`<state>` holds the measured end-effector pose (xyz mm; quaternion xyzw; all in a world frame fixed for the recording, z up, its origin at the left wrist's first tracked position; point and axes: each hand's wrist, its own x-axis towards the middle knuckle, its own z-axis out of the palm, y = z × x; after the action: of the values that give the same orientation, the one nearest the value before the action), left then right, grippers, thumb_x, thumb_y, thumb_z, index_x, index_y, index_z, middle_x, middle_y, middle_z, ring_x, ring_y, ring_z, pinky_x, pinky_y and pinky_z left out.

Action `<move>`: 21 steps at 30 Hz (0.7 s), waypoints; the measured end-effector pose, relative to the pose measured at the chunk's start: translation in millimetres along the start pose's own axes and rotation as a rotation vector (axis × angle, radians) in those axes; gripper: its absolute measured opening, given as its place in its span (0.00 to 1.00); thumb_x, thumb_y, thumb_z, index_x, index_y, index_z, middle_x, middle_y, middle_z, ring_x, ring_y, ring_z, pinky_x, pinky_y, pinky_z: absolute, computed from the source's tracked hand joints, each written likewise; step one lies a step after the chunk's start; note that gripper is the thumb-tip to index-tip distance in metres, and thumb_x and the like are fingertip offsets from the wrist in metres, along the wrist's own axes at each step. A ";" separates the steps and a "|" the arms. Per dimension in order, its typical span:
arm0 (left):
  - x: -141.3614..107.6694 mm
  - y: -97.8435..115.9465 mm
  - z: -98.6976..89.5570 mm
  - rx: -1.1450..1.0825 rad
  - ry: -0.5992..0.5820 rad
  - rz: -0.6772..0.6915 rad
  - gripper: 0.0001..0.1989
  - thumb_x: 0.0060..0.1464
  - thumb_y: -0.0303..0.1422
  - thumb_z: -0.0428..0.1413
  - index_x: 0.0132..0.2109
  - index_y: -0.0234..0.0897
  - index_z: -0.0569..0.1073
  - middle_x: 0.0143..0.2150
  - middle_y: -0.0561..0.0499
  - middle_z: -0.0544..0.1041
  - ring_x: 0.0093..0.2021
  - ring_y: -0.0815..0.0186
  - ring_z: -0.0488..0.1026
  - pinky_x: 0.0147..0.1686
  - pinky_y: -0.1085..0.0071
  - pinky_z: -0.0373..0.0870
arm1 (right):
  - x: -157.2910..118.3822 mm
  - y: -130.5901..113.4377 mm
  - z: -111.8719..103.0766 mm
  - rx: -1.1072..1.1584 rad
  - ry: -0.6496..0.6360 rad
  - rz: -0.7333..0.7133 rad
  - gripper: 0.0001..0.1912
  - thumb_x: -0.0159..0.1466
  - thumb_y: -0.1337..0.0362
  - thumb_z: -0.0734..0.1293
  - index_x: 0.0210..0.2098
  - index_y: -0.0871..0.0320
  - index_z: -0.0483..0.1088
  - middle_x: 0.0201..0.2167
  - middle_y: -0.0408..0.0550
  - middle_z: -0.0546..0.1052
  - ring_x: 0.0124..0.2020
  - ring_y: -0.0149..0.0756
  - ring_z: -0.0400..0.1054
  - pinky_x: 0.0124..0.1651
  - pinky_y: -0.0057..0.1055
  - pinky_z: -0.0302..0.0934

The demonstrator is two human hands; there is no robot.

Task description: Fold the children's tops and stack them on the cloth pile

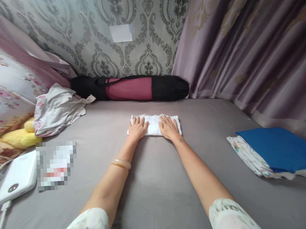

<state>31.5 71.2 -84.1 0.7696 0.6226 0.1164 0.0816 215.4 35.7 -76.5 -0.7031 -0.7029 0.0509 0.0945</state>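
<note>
A white cloth [153,125], folded into a flat, wide rectangle, lies on the grey bed sheet [156,182] in the middle of the view. My left hand [138,128] rests flat on its left end, fingers spread and pointing away from me. On its right end lies my right hand [168,128], palm down with the fingers apart. Neither hand grips the cloth. A pale bangle [121,164] circles my left forearm.
Behind the cloth, a black and dark red roll bag [128,89] lies along the wall. At left are a crumpled cloth [59,110], a yellow plush [22,137], a white power bank [17,177] and a blurred packet [56,166]. Folded blue fabric [278,149] lies at right.
</note>
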 end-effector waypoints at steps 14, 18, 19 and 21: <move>1.5 -26.1 -7.0 0.012 -0.010 -0.058 0.32 0.65 0.46 0.35 0.69 0.31 0.55 0.72 0.38 0.50 0.72 0.51 0.45 0.67 0.51 0.44 | -0.3 39.7 -8.9 0.024 -0.013 0.144 0.32 0.72 0.56 0.46 0.69 0.70 0.48 0.71 0.58 0.47 0.72 0.45 0.38 0.70 0.44 0.35; 5.3 -32.6 -4.4 -0.058 -0.068 -0.079 0.35 0.65 0.47 0.35 0.70 0.28 0.51 0.73 0.37 0.46 0.72 0.51 0.43 0.68 0.51 0.44 | 0.6 42.4 -4.1 0.041 -0.022 0.151 0.33 0.72 0.57 0.45 0.69 0.71 0.47 0.71 0.57 0.46 0.72 0.46 0.37 0.70 0.44 0.36; 6.0 -33.4 -4.2 -0.063 -0.073 -0.079 0.35 0.65 0.47 0.36 0.70 0.28 0.51 0.73 0.37 0.45 0.72 0.51 0.43 0.68 0.51 0.43 | 0.9 42.4 -3.8 0.045 -0.025 0.152 0.33 0.72 0.57 0.45 0.70 0.71 0.46 0.72 0.57 0.46 0.72 0.45 0.37 0.70 0.44 0.35; 6.9 -34.4 -4.4 -0.073 -0.078 -0.084 0.34 0.65 0.47 0.36 0.70 0.30 0.51 0.73 0.38 0.45 0.72 0.52 0.43 0.68 0.51 0.43 | 1.7 42.6 -3.9 0.053 -0.037 0.161 0.33 0.72 0.56 0.45 0.70 0.70 0.46 0.72 0.56 0.45 0.72 0.45 0.37 0.70 0.43 0.35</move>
<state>-0.7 85.1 -88.7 0.7432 0.6460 0.1056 0.1387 257.9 37.4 -81.4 -0.7537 -0.6440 0.0898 0.0955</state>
